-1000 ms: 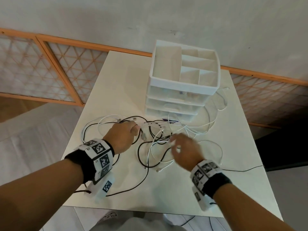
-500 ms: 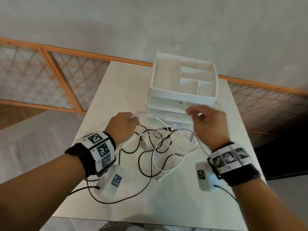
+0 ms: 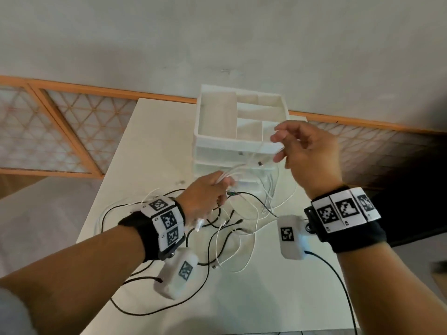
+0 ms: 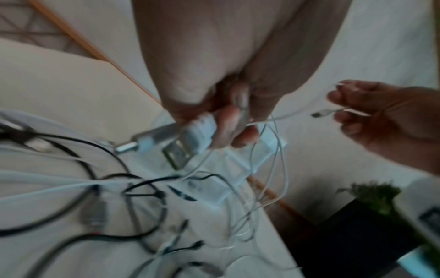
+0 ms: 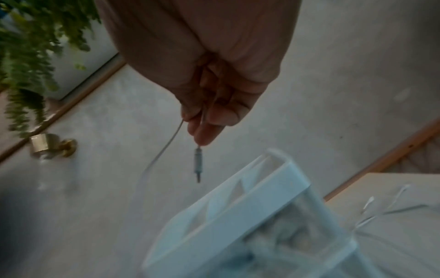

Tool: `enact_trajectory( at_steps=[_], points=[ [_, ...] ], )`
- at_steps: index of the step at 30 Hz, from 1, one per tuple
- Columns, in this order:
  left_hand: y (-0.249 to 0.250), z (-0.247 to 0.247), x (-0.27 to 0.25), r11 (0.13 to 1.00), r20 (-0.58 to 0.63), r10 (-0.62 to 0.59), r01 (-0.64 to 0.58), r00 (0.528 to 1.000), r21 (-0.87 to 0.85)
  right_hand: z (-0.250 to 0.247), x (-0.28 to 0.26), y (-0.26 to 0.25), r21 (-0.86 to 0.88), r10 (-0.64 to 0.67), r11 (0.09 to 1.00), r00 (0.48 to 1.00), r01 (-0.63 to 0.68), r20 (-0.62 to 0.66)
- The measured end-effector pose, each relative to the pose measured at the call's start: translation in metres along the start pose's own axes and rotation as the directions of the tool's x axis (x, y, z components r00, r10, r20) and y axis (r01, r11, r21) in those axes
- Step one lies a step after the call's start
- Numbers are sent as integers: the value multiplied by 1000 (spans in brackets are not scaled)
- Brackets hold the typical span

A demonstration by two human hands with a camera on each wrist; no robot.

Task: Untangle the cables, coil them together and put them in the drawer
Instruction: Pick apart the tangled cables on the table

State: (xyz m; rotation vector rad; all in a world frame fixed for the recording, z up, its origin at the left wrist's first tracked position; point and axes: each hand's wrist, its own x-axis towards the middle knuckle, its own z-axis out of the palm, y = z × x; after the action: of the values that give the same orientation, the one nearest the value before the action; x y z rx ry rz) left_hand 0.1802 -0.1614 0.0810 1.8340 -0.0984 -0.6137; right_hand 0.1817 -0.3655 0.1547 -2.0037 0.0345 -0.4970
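A: We had the white cable point(image 3: 244, 165) by both ends. Our left hand point(image 3: 205, 199) had its fingers point(image 4: 228, 127) curled round a bunch of white strands and the USB plugs point(image 4: 176, 148), low over the counter point(image 3: 150, 146). Our right hand point(image 3: 312, 153) pinched the thin end, its small connector point(image 5: 198, 165) hanging just below the fingertips point(image 5: 207, 131).

B: And the rest?

A: The black cables point(image 3: 210, 250) lay looped on the counter below and nearer us than the left fingers, tangled with more white loops. The white drawer organizer point(image 3: 242, 131) stood just beyond both hands, its drawers shut as far as we could tell.

B: How should we have gone on?

A: We judged it best to draw the right hand's end slowly up and away, keeping the left grip firm as an anchor, and to watch where the strand crossed the black loops. A quick tug risked tightening a knot or dragging the pile against the organizer.
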Motion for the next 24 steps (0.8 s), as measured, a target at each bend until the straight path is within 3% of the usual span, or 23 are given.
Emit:
enact_trajectory(
  at_steps=[2, 4, 6, 8, 11, 13, 15, 17, 20, 22, 24],
  points=[
    [-19, -9, -3, 985, -65, -60, 70, 996, 156, -25, 14, 12, -60, 36, 997, 984, -47, -175],
    [-33, -23, -4, 970, -173, -84, 121, 981, 213, -49, 23, 23, -178, 54, 976, 931, -125, -360],
    [-36, -34, -2, 970, -244, -121, 167, 962, 178, -59, 24, 33, -347, 91, 908, 918, -236, -386],
    [-26, -40, 2, 978, -273, -163, 192, 948, 84, -49, 14, 41, -525, 128, 817, 963, -238, -238],
    [0, -35, 5, 990, -221, -136, 123, 966, -71, -6, -18, 34, -457, -28, 888, 998, 52, 60],
    [20, -26, 4, 987, -142, -81, 59, 986, -152, 27, -41, 24, -390, -77, 898, 945, 204, 318],
    [36, -20, 3, 977, -62, -23, 10, 998, -211, 47, -49, 17, -490, 23, 842, 892, 226, 451],
    [39, -21, 2, 982, -5, 24, -24, 1000, -189, 43, -38, 23, -550, 79, 817, 911, 174, 405],
    [23, -31, -3, 998, 34, 43, -45, 998, 55, 11, -5, 32, -545, 156, 837, 975, -44, 160],
    [10, -36, -4, 971, 38, 17, -26, 999, 238, -10, 13, 37, -501, 162, 855, 987, -132, 18],
    [0, -38, -4, 938, -2, -4, 4, 1000, 348, -22, 27, 41, -390, 208, 897, 977, -206, -37]
  ],
)
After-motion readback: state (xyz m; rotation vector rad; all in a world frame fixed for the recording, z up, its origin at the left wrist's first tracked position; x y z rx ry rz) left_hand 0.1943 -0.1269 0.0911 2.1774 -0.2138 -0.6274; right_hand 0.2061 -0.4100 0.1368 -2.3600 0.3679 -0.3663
